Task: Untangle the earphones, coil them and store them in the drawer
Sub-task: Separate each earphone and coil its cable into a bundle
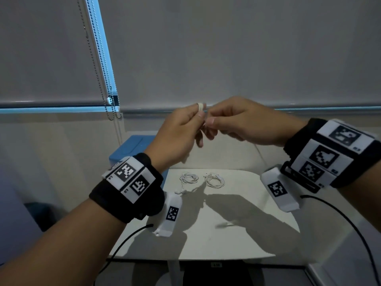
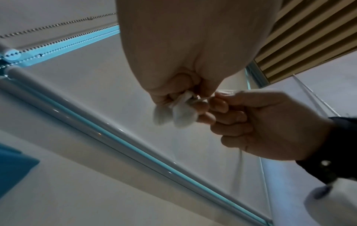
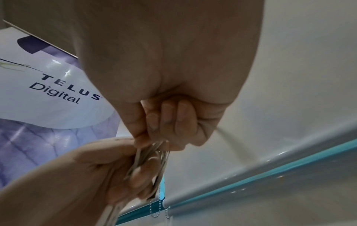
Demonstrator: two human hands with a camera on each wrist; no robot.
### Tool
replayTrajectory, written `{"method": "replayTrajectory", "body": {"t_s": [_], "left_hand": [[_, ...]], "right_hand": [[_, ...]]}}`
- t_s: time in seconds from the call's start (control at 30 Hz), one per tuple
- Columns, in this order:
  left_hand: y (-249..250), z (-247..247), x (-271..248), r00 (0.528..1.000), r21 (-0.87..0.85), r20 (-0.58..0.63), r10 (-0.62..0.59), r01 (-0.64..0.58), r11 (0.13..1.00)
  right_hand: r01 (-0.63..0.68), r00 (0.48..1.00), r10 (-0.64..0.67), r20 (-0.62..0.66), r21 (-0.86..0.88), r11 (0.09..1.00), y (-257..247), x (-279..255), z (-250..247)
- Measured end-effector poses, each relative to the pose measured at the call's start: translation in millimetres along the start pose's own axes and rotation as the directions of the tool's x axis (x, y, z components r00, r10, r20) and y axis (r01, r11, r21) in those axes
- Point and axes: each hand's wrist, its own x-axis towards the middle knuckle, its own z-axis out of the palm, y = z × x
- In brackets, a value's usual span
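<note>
Above a white table (image 1: pixel 237 213) before drawn blinds (image 1: pixel 226 48), the earphones (image 1: pixel 200 107) are wound round the left hand (image 1: pixel 177 137) fingers, the right hand (image 1: pixel 245 122) pinching their cord, with two coiled earphone sets (image 1: pixel 188 178) on the table and a blue box (image 1: pixel 132 149) beside it.

Matt white table (image 1: pixel 237 240); smooth white plastic earphone cord (image 1: pixel 214 179); beaded metal chain (image 1: pixel 97 58); glossy printed banner (image 3: pixel 48 94).
</note>
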Motion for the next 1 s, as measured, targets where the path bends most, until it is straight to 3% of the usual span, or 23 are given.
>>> {"method": "replayTrajectory", "body": {"t_s": [0.2, 0.33, 0.53, 0.8, 1.0], "left_hand": [[-2, -3, 7, 0.997, -0.039, 0.068, -0.043, 0.045, 0.998], [0, -10, 9, 0.986, -0.04, 0.11, -0.125, 0.13, 0.991], [12, -13, 7, 0.978, -0.174, 0.161, -0.133, 0.16, 0.972], [24, -20, 9, 0.989, -0.411, 0.094, -0.118, 0.146, 0.9], [26, -18, 10, 0.986, -0.491, -0.035, -0.161, 0.123, 0.863]], "right_hand": [[0.002, 0.986, -0.024, -0.167, -0.132, 0.991, 18, 12, -7], [0.008, 0.979, -0.033, -0.201, -0.122, 0.992, 27, 14, -7], [-0.02, 0.976, 0.018, -0.217, -0.006, 1.0, 33, 16, -2], [-0.013, 0.975, 0.058, -0.214, 0.203, 0.979, 28, 20, 19], [0.003, 0.987, 0.027, -0.156, 0.19, 0.982, 17, 22, 31]]}}
